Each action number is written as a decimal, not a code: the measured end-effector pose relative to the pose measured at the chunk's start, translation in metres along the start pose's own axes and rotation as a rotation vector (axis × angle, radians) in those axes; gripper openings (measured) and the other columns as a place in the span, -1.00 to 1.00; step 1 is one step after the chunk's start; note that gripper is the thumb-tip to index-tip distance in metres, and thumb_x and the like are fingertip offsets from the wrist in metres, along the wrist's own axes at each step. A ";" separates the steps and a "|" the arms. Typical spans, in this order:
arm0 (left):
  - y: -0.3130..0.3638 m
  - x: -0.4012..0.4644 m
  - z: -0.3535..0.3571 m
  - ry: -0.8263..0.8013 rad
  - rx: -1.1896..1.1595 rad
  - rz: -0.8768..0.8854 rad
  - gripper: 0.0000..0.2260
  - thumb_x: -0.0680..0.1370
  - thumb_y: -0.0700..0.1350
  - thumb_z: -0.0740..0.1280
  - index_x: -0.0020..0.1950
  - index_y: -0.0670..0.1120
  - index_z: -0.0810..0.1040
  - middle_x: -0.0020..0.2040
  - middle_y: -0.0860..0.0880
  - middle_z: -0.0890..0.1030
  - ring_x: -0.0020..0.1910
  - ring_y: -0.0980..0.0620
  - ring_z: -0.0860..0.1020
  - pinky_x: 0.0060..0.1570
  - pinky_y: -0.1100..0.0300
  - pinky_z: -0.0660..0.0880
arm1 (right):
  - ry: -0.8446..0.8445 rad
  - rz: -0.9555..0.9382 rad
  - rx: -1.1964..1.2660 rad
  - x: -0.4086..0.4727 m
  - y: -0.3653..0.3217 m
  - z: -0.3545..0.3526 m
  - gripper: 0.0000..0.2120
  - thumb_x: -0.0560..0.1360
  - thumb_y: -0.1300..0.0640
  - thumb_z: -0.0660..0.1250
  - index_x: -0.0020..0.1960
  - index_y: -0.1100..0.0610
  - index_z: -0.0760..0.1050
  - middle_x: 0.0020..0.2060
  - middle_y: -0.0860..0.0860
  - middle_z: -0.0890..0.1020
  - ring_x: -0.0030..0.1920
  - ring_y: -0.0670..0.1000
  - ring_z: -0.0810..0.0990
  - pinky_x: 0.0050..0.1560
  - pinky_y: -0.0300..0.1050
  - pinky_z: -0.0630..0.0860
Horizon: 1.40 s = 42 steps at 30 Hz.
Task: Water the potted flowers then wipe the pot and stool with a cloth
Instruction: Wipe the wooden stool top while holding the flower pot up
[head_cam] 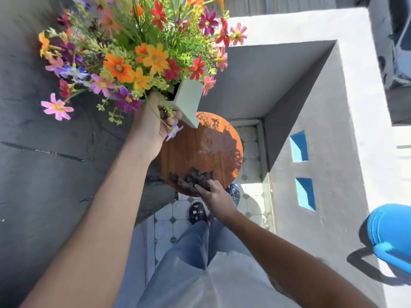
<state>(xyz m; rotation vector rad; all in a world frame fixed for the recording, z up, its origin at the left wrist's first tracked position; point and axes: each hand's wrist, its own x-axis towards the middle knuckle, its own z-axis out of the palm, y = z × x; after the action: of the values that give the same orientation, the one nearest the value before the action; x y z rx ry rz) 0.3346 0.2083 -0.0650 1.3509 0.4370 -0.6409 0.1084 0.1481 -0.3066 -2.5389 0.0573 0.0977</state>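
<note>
The left hand (153, 126) grips the pale green square pot (188, 103) full of bright mixed flowers (133, 54) and holds it tilted, up off the round brown wooden stool (213, 147). The right hand (214, 194) presses a crumpled dark brown cloth (189, 180) on the near edge of the stool top. A blue plastic watering can (391, 230) sits on the grey wall ledge (347, 152) to the right.

Stool (213, 150) glossy wood; cloth (189, 178) dark, crumpled fabric; pot (189, 101) matt, smooth.
</note>
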 end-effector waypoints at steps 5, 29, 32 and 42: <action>-0.002 -0.003 0.002 -0.013 0.000 0.003 -0.79 0.60 -0.17 0.09 -0.07 -0.21 0.48 -0.42 -0.10 0.53 -0.58 0.11 0.37 -0.56 0.30 0.28 | 0.143 0.408 0.038 0.017 0.083 -0.048 -0.65 0.60 0.07 0.28 0.37 0.08 0.48 0.29 0.15 0.54 0.30 0.15 0.50 0.30 -0.13 0.43; 0.003 -0.010 -0.008 -0.043 -0.007 0.043 -0.80 0.60 -0.15 0.08 0.01 -0.22 0.45 -0.45 -0.08 0.54 -0.57 0.10 0.35 -0.51 0.27 0.25 | 0.000 0.276 0.045 0.046 -0.023 -0.025 -0.32 0.52 -0.21 0.28 0.55 0.01 0.18 0.28 0.13 0.39 0.21 0.17 0.36 0.20 0.06 0.42; 0.000 -0.012 -0.008 -0.039 -0.025 0.028 -0.80 0.61 -0.14 0.08 0.02 -0.22 0.45 -0.42 -0.09 0.53 -0.56 0.10 0.36 -0.52 0.29 0.26 | -0.053 0.083 0.006 0.049 -0.038 -0.003 -0.52 0.52 0.12 0.38 0.42 0.08 0.42 0.19 0.18 0.45 0.08 0.24 0.43 0.01 0.16 0.56; 0.000 -0.008 -0.014 -0.022 -0.004 0.018 -0.79 0.61 -0.15 0.07 0.04 -0.22 0.44 -0.46 -0.07 0.55 -0.55 0.11 0.33 -0.50 0.28 0.25 | -0.057 -0.016 -0.111 0.031 0.072 -0.056 -0.53 0.59 0.25 0.26 0.47 0.01 0.36 0.31 0.06 0.40 0.32 0.18 0.44 0.22 -0.12 0.45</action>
<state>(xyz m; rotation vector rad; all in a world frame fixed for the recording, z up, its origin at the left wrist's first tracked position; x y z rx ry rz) 0.3297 0.2231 -0.0622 1.3415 0.4074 -0.6392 0.1380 0.0563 -0.3039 -2.6456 0.0098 0.1707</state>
